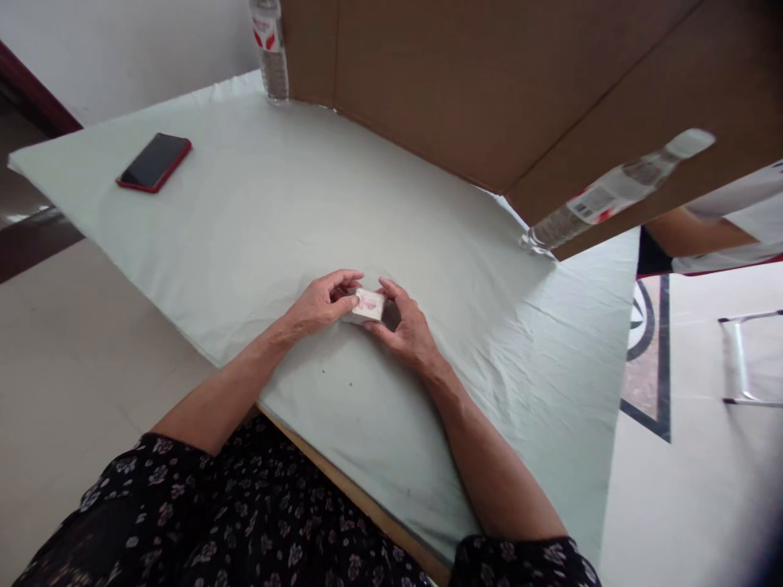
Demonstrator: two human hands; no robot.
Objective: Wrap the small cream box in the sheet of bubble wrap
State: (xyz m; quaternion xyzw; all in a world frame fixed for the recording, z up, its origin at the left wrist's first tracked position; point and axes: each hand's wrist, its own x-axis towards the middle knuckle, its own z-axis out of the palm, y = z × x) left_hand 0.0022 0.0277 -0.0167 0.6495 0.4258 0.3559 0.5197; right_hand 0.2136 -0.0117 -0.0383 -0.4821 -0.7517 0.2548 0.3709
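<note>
A small white block with a reddish print on its top face, which looks like a deck of playing cards (370, 305), lies low over the cloth between my hands. My left hand (321, 304) grips its left end, with the thumb on the near upper edge and the fingers curled behind. Around the right end, my right hand (409, 328) has its thumb at the near corner and its index finger at the far corner. The underside of the deck and some fingertips are hidden.
A pale green cloth (294, 204) covers the table. A red-edged phone (155, 163) lies at the far left. A large cardboard panel (428, 81) stands behind, with a water bottle (272, 57) at its left and another bottle (612, 196) at its right. Another person's arm (697, 236) shows at right.
</note>
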